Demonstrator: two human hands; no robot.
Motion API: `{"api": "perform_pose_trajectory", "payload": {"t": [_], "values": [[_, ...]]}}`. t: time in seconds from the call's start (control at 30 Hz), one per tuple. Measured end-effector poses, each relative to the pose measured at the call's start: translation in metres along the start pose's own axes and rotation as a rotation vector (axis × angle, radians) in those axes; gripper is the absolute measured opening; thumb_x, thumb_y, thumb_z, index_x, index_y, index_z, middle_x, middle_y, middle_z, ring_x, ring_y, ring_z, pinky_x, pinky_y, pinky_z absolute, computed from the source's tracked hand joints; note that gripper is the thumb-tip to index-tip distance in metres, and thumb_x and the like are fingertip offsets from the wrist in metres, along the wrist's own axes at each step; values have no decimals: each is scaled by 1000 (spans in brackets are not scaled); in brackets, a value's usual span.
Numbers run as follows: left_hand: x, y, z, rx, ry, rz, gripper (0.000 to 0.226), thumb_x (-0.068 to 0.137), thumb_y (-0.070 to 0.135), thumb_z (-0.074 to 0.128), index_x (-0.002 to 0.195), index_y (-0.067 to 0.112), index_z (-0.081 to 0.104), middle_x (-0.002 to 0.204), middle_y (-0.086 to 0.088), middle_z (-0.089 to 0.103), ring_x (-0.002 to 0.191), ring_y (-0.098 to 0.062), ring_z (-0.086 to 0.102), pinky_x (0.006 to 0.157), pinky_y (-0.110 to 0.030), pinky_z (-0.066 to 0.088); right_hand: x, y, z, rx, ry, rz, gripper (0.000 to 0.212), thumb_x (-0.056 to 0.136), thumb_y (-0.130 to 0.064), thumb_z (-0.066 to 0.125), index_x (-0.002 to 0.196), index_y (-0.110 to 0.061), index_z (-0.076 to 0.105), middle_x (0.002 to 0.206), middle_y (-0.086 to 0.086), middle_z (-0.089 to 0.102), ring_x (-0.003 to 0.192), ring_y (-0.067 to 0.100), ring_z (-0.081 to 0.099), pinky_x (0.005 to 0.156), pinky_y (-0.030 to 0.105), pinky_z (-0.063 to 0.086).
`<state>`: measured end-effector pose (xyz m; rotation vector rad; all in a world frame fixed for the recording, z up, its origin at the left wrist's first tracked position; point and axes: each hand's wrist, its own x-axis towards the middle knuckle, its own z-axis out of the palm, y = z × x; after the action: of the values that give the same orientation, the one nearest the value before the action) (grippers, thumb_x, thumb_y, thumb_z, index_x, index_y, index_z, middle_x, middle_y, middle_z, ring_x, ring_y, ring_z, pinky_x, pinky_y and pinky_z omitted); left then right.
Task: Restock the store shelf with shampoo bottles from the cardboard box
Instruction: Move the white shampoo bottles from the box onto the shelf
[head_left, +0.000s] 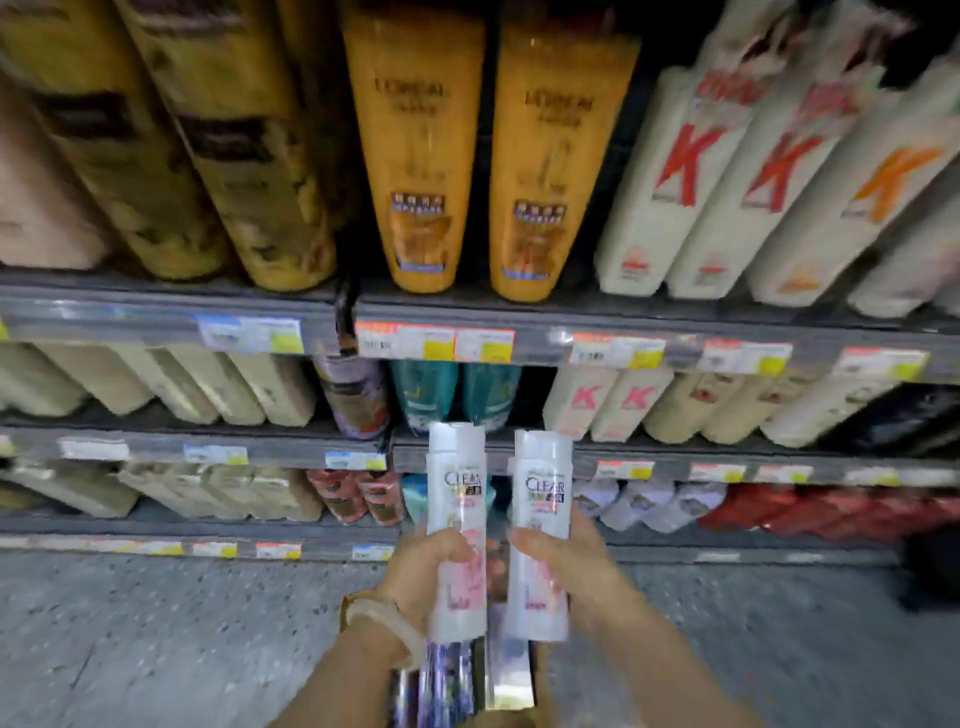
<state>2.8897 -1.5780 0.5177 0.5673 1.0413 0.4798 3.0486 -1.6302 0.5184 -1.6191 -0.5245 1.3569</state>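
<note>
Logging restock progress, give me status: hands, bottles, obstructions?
Left hand holds one white bottle. Right hand holds a second bottle. Both upright before the shelves, not yet placed. Nothing blocking.

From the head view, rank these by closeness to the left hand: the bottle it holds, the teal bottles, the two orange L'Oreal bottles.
1. Left-hand Clear bottle, gripped in the left hand.
2. Teal bottles, on the shelf just above.
3. Orange L'Oreal bottles, on the top shelf, farthest.
</note>
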Motion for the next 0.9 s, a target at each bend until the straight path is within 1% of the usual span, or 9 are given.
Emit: {"api": "perform_pose_trajectory", "payload": {"t": [0.1,0.23,0.33,0.43,0.53,0.63,0.7,0.77,0.9], "values": [[-40,48,28,21,-123,105,39,47,-2,54,81,2,70,66,-18,67,55,-31,65,50,-34,53,-36,-56,-1,25,6,-61,39,73,2,73,107,-5,55,85,14,69,76,27,65,75,42,55],[-95,113,63,143,-230,257,54,47,-1,51,101,-5,58,69,-17,68,57,-30,66,57,-35,54,-87,-134,-4,61,30,-226,47,59,-11,79,100,-18,59,80,4,70,71,20,65,68,36,53],[-133,158,92,230,-318,346,55,49,-1,51,103,-6,56,74,-16,70,63,-30,68,56,-35,55,-122,-188,-7,79,38,-335,48,62,-11,80,105,-15,58,90,11,70,81,27,67,76,43,55],[-162,195,125,268,-389,436,54,49,-2,52,103,-4,57,77,-17,70,69,-31,69,55,-36,56,-154,-234,-13,96,66,-446,54,56,-17,79,105,-17,58,95,12,70,86,29,67,80,48,55],[-183,220,158,312,-445,499,53,51,1,58,104,1,60,88,-18,71,78,-33,68,63,-38,55,-180,-269,-24,74,82,-527,60,61,-12,81,116,-10,55,104,18,68,94,32,66,85,50,54],[-198,235,190,357,-488,573,51,57,4,69,107,4,59,92,-20,71,81,-31,69,65,-39,56,-197,-296,-45,90,115,-617,52,58,-12,77,106,-11,57,85,6,72,76,19,68,68,35,57],[-205,240,211,410,-507,621,53,63,13,78,112,8,59,99,-20,70,87,-32,68,75,-44,56,-204,-310,-61,94,128,-663,38,64,-7,77,95,-17,60,74,1,72,66,15,68,62,34,56],[-209,242,232,476,-508,687,43,72,20,73,112,14,61,102,-14,71,93,-30,68,83,-46,54,-208,-322,-80,98,150,-707,31,69,-1,76,88,-22,62,75,0,73,67,16,70,64,35,56],[-209,234,277,582,-388,837,31,81,21,68,111,18,60,103,-9,71,95,-27,67,85,-47,53,-207,-342,-121,129,167,-740,34,66,-1,78,90,-20,62,77,2,75,70,19,72,56,30,55]]}}
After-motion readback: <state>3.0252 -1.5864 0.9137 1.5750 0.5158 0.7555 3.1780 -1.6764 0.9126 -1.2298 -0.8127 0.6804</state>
